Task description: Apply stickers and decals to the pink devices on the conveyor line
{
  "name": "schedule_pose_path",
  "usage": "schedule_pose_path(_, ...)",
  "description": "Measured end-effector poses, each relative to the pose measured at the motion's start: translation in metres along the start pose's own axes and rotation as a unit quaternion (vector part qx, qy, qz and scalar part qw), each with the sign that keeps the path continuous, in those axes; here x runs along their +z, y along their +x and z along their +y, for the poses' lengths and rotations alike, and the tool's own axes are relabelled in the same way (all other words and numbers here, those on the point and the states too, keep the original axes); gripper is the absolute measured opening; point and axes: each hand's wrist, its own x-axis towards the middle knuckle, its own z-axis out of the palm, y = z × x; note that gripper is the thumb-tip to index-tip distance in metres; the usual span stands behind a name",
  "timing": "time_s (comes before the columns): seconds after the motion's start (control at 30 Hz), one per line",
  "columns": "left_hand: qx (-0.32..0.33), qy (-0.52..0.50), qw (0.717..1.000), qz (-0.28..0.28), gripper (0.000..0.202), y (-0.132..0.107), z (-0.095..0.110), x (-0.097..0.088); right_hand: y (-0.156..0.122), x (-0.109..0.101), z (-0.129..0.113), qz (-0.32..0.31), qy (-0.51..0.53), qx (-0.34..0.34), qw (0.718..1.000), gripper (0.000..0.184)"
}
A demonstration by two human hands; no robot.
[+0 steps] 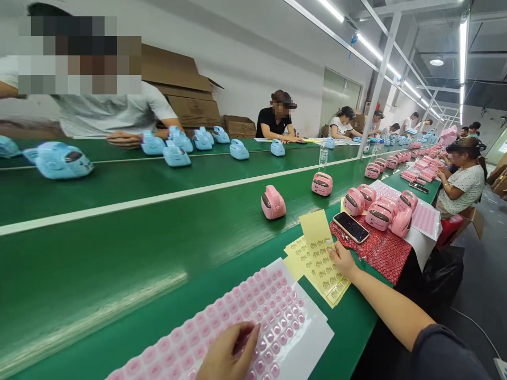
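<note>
My left hand (227,352) rests at the bottom of the view on a white sheet of small round pink stickers (253,316), fingers curled as if pinching at one sticker. My right hand (343,259) reaches out to a pile of yellow label sheets (319,248), its fingertips pressed on the top sheet, which lifts at its far end. A black phone (350,227) lies just beyond on a red patterned cloth (382,252). Several pink rounded devices (380,214) stand grouped behind the phone.
A long green conveyor belt (158,232) carries pink devices (273,202) on the near lane and blue ones (176,154) on the far lane. Other people sit along both sides. Cardboard boxes (186,95) stand at the far wall; a water bottle (324,153) stands mid-belt.
</note>
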Motion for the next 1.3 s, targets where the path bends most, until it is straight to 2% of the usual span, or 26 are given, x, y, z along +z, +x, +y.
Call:
schedule_pose_path(0.1, 0.105, 0.005, 0.994, 0.024, 0.028, -0.004, 0.006, 0.012, -0.002, 0.001, -0.002, 0.011, 0.013, -0.01, 1.0, 0.025)
schedule_pose_path(0.17, 0.173, 0.018, 0.985, -0.006, 0.026, -0.009, 0.012, 0.02, -0.001, 0.0, -0.005, 0.029, 0.027, -0.018, 0.999, 0.026)
schedule_pose_path(0.23, 0.213, 0.035, 0.976, -0.038, 0.027, -0.016, 0.017, 0.026, 0.001, -0.004, -0.011, 0.06, 0.041, -0.027, 0.997, 0.027)
schedule_pose_path(0.33, 0.195, 0.014, 0.979, -0.048, 0.036, -0.025, 0.025, 0.03, 0.001, -0.011, -0.029, 0.118, 0.063, -0.041, 0.99, 0.027)
schedule_pose_path(0.43, 0.086, -0.086, 0.993, -0.001, 0.048, -0.029, 0.036, 0.025, -0.01, -0.007, -0.057, 0.123, 0.101, -0.052, 0.986, 0.028)
schedule_pose_path(0.53, -0.038, -0.225, 0.972, 0.053, 0.056, -0.028, 0.047, 0.014, -0.031, 0.011, -0.087, 0.04, 0.157, -0.057, 0.985, 0.028)
schedule_pose_path(0.63, -0.117, -0.349, 0.929, 0.04, 0.063, -0.021, 0.051, 0.0, -0.05, 0.032, -0.106, -0.177, 0.254, -0.022, 0.951, 0.023)
schedule_pose_path(0.7, -0.144, -0.37, 0.917, 0.043, 0.067, -0.016, 0.046, -0.008, -0.057, 0.043, -0.111, -0.27, 0.244, 0.01, 0.932, 0.016)
schedule_pose_path(0.73, -0.15, -0.358, 0.92, 0.058, 0.068, -0.013, 0.042, -0.011, -0.059, 0.047, -0.111, -0.301, 0.203, 0.018, 0.932, 0.014)
schedule_pose_path(0.8, -0.151, -0.295, 0.938, 0.102, 0.069, -0.008, 0.03, -0.014, -0.059, 0.053, -0.11, -0.343, 0.068, 0.007, 0.937, 0.025)
schedule_pose_path(0.9, -0.112, -0.127, 0.972, 0.161, 0.064, -0.007, 0.009, -0.008, -0.054, 0.06, -0.113, -0.328, -0.119, -0.051, 0.936, 0.037)
schedule_pose_path(0.97, -0.072, -0.004, 0.975, 0.208, 0.06, -0.009, -0.004, -0.001, -0.048, 0.066, -0.119, -0.284, -0.146, -0.088, 0.944, 0.032)
schedule_pose_path(1.03, -0.026, 0.082, 0.966, 0.245, 0.053, -0.012, -0.016, 0.006, -0.043, 0.077, -0.126, -0.244, -0.102, -0.118, 0.957, 0.024)
schedule_pose_path(1.1, 0.023, 0.133, 0.964, 0.23, 0.04, -0.015, -0.024, 0.01, -0.041, 0.093, -0.131, -0.21, -0.031, -0.125, 0.969, 0.018)
schedule_pose_path(1.17, 0.057, 0.161, 0.97, 0.175, 0.03, -0.017, -0.027, 0.011, -0.042, 0.11, -0.129, -0.187, 0.018, -0.109, 0.976, 0.015)
schedule_pose_path(1.23, 0.067, 0.167, 0.976, 0.126, 0.028, -0.019, -0.026, 0.01, -0.045, 0.124, -0.123, -0.18, 0.041, -0.101, 0.978, 0.014)
schedule_pose_path(1.3, 0.06, 0.157, 0.981, 0.099, 0.029, -0.021, -0.022, 0.007, -0.048, 0.13, -0.115, -0.19, 0.056, -0.112, 0.974, 0.013)
